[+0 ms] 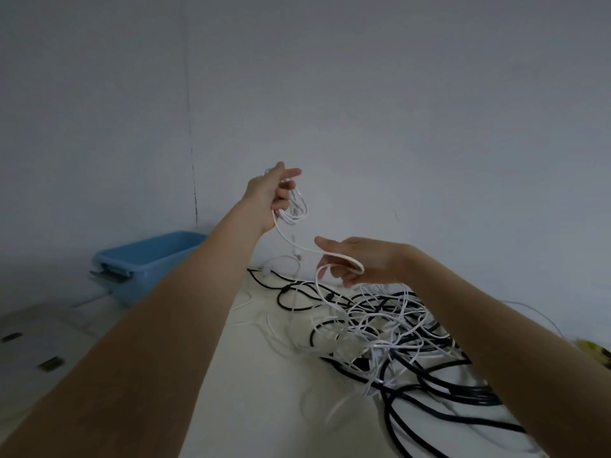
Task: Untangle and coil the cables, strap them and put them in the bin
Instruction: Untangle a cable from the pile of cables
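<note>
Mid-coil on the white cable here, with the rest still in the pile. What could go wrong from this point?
1. The white cable runs from the right hand down into the tangled pile; pulling may tighten knots or drag black cables along.
2. The coil hangs loosely from the left hand, so loops may slip.
3. The blue bin sits at the table's far left; dragged cables might snag it.

Bin [148, 259] at far left against wall [363, 94]. Cable tangle [390, 328] on table [258, 408], right of bin. Left hand [269, 196] raised above tangle; right hand [360, 259] lower, to its right.
</note>
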`<state>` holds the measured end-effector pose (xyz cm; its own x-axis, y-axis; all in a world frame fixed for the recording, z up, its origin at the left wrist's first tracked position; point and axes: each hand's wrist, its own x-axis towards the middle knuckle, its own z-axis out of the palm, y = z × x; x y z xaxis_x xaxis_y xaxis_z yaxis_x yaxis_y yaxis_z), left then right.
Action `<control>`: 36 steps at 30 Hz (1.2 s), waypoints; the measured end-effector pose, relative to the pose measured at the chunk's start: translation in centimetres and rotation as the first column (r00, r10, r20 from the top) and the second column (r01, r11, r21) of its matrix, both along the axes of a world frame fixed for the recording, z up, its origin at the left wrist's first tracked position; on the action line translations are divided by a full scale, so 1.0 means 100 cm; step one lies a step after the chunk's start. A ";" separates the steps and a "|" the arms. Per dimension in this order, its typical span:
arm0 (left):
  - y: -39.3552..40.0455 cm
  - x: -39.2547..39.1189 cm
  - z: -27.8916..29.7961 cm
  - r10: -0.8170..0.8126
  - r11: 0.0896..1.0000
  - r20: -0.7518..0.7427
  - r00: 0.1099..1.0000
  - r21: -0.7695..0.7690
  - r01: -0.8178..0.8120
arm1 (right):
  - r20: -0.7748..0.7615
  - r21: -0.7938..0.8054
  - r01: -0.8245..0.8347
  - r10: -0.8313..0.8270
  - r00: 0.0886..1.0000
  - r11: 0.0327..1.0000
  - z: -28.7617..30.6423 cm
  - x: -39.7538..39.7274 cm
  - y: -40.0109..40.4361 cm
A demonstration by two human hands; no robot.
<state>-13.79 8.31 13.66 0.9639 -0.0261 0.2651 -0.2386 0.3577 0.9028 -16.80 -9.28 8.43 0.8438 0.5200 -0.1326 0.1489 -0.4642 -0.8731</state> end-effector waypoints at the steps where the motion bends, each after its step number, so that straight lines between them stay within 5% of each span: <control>1: 0.001 0.001 0.001 0.009 1.000 -0.003 1.000 -0.010 -0.009 | 0.079 -0.088 0.033 -0.026 0.997 0.996 0.000 -0.002 -0.001; 3: 0.001 0.002 0.001 0.017 1.000 -0.015 1.000 -0.005 -0.017 | 0.307 -0.250 0.158 -0.077 0.949 0.955 0.003 -0.002 -0.003; 5: -0.002 0.004 -0.001 -0.025 0.999 -0.042 0.999 -0.041 0.023 | 0.393 -0.209 0.172 -0.079 0.916 0.963 0.010 -0.003 0.006; 10: -0.013 0.004 0.000 -0.175 0.956 -0.071 0.982 -0.252 0.152 | 0.143 0.057 -0.173 0.163 0.976 0.983 0.016 -0.008 0.040; 13: -0.013 0.000 0.006 -0.303 0.895 -0.056 0.951 -0.360 0.264 | 0.067 0.256 -0.155 0.143 0.987 0.954 0.005 -0.003 0.036; 16: -0.010 -0.010 0.010 -0.508 0.800 -0.053 0.860 -0.398 0.448 | 0.085 0.085 -0.116 0.109 0.990 0.990 -0.005 0.004 0.016; 18: -0.009 -0.020 0.011 -0.619 0.771 -0.126 0.775 -0.284 0.570 | 0.117 -0.065 -0.056 0.063 0.991 0.996 -0.007 0.010 0.003; 20: -0.013 -0.028 0.006 -0.601 0.787 -0.244 0.761 -0.015 0.617 | 0.211 -0.220 0.026 0.022 0.977 0.975 0.000 0.020 -0.006; 23: -0.021 -0.039 -0.005 -0.563 0.719 -0.353 0.747 0.236 0.654 | 0.398 -0.506 0.167 0.057 0.916 0.846 0.019 0.037 -0.012; 26: -0.016 -0.042 -0.015 -0.609 0.601 -0.379 0.696 0.351 0.717 | 0.543 -0.546 0.341 0.013 0.839 0.765 0.040 0.043 -0.025; 29: -0.005 -0.038 -0.020 -0.650 0.527 -0.393 0.650 0.384 0.758 | 0.604 -0.384 0.427 -0.127 0.787 0.819 0.052 0.041 -0.048; 31: -0.003 -0.038 -0.022 -0.641 0.497 -0.447 0.624 0.377 0.781 | 0.563 -0.028 0.466 -0.371 0.738 0.884 0.053 0.045 -0.058; 33: -0.003 -0.039 -0.025 -0.558 0.530 -0.532 0.636 0.361 0.767 | 0.466 0.269 0.520 -0.582 0.667 0.811 0.056 0.050 -0.062; 36: -0.004 -0.034 -0.030 -0.446 0.624 -0.564 0.695 0.360 0.693 | 0.400 0.306 0.621 -0.689 0.604 0.722 0.059 0.053 -0.056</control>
